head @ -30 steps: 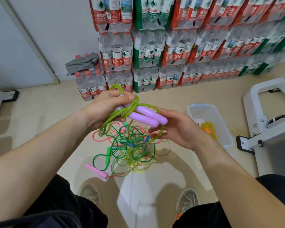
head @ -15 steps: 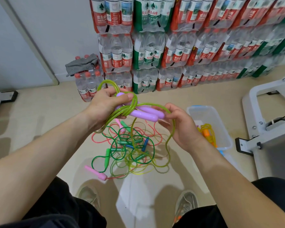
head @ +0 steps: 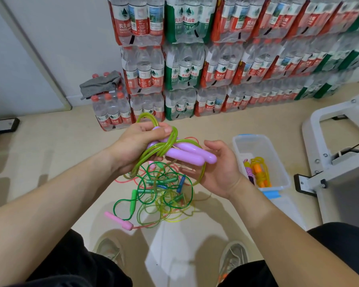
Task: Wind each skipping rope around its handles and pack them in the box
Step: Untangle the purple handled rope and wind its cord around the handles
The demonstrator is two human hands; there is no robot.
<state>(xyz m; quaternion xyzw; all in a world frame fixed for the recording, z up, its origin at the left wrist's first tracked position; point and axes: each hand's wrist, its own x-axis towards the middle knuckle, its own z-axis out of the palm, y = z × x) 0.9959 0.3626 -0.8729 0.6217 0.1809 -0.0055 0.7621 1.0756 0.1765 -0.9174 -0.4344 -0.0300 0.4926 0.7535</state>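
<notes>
The purple handles (head: pixel 189 155) and loops of yellow-green rope (head: pixel 153 152) are gripped in the left hand (head: pixel 137 143). The right hand (head: pixel 220 172) is held loosely spread, palm up, under the handles' free ends. The box (head: pixel 283 179) is seen just right of it, on the floor (head: pixel 50 154).

We work from one wide-angle view, worn on the head. It faces forward and down. The left hand (head: pixel 136 145) and right hand (head: pixel 218 171) sit close at centre, the floor (head: pixel 50 154) below, and the bottle packs (head: pixel 182 67) far.

Green-roped purple handles (head: pixel 188 156) in left hand (head: pixel 133 146)
</notes>
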